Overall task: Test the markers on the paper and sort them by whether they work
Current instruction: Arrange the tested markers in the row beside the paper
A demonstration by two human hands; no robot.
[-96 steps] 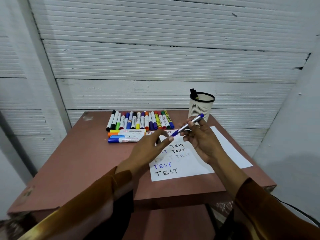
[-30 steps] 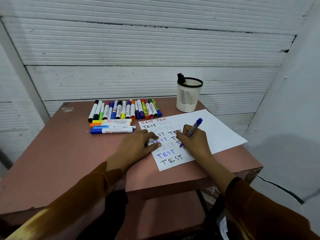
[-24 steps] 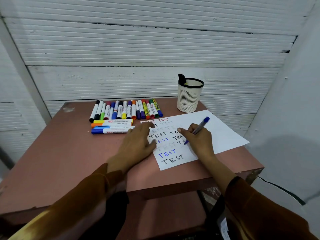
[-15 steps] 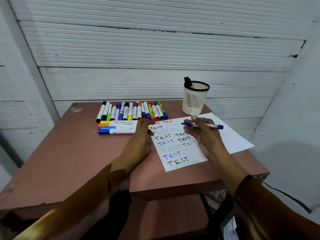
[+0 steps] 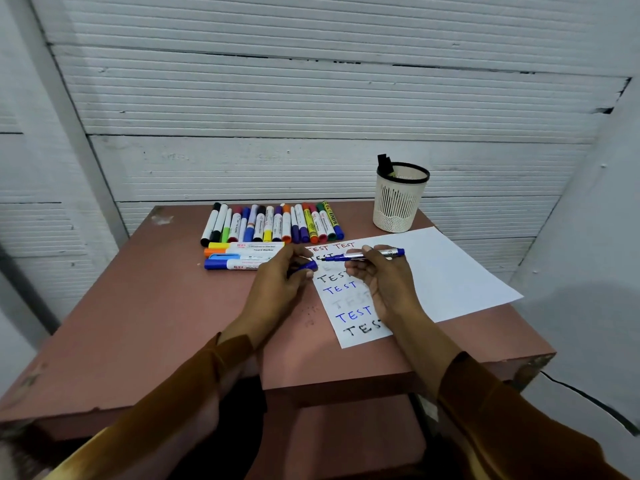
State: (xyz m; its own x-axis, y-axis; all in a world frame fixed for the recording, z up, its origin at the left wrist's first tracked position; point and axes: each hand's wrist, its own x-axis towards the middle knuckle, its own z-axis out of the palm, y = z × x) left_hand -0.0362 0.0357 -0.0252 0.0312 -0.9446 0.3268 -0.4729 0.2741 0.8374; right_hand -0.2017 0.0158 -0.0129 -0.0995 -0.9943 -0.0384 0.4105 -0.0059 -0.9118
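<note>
My right hand (image 5: 382, 282) pinches a thin blue marker (image 5: 365, 255) level above the white paper (image 5: 440, 275), tip pointing left. My left hand (image 5: 280, 282) holds its blue cap (image 5: 304, 266) just left of the tip; cap and tip are a little apart. The paper carries several lines of "TEST" in red, black, blue and faint grey. A row of several capped markers (image 5: 273, 225) lies at the table's far side. Three more markers (image 5: 239, 256) lie crosswise in front of that row.
A white mesh pen cup (image 5: 400, 199) with a black rim stands at the far right of the brown table (image 5: 156, 306), dark marker ends sticking out of it. A white ribbed wall runs behind the table. A lower shelf sits under the front edge.
My right hand stopped writing, lifted the blue marker off the paper and turned it level. My left hand left the paper and now holds the blue cap beside the tip.
</note>
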